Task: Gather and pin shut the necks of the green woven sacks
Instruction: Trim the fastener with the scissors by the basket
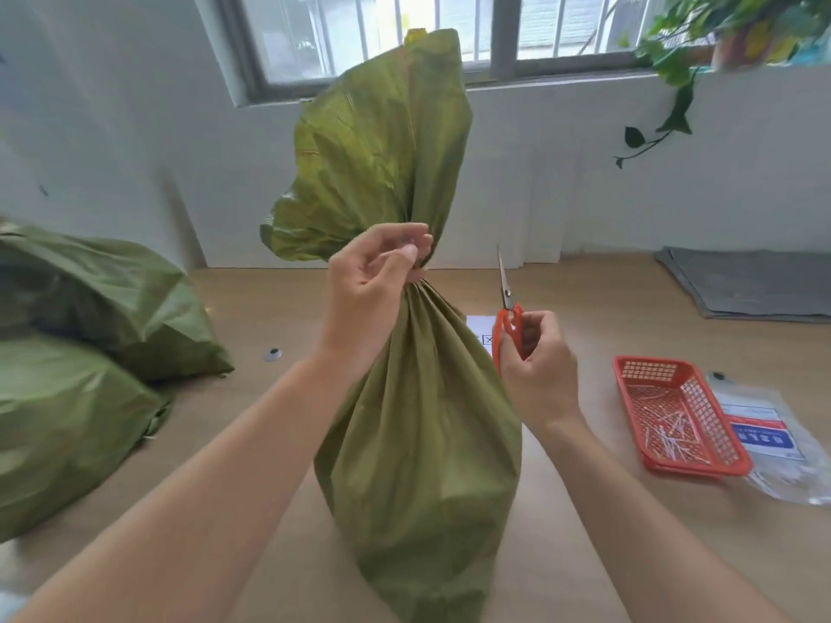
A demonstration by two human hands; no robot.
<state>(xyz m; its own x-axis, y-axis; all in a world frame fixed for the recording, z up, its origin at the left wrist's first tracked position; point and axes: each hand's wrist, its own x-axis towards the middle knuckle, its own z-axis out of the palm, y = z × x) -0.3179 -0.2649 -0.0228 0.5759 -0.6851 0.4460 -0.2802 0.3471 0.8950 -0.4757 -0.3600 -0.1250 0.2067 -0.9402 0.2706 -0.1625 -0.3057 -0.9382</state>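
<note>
Green sack [418, 420] neck's gathered, left grip [382, 272] pinching it; right grip [535, 366] wrapped round scissors [507, 303]. Fastening step, I reckon. Nxt: bring scissors to neck w/o loosening pinch.

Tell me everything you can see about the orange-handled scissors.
The orange-handled metal scissors have plastic-looking orange loop handles and slim silver blades joined at a small pivot screw. The blades look closed and point upward, leaning slightly left. The right hand grips the handles with curled fingers, holding the scissors in the air just right of the gathered neck of the green woven sack, seemingly without touching it.
</note>
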